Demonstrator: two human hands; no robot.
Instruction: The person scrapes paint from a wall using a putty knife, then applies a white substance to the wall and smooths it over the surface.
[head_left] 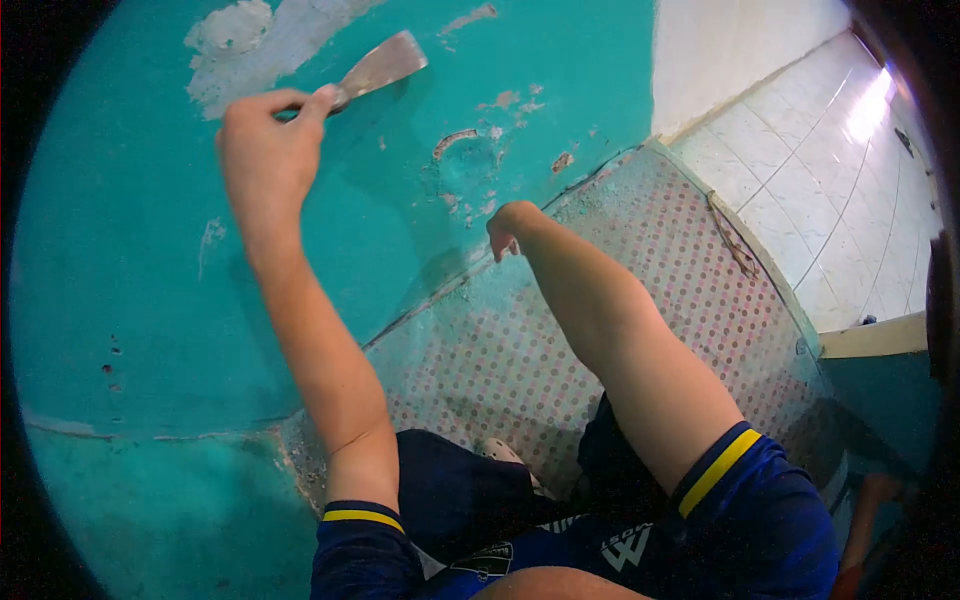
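My left hand (270, 140) is closed around the handle of a putty knife (385, 66), up near the teal wall (130, 220). The blade points to the upper right, with its flat face toward me, and casts a shadow on the paint. Most of the handle is hidden in my grip. Lower and to the right, my right hand (510, 225) hangs bent at the wrist by the foot of the wall. Its few visible fingers point down, slightly apart, and nothing shows in them. A bare pale patch (235, 35) and several chipped spots (455, 143) mark the paint.
Dusty dotted flooring (680, 260) lies under me, with crumbs of debris along the wall. A raised edge (770, 255) separates it from white tiles (800, 170). A cord-like strand (735, 240) lies near that edge. Another person's arm (865, 520) shows at lower right.
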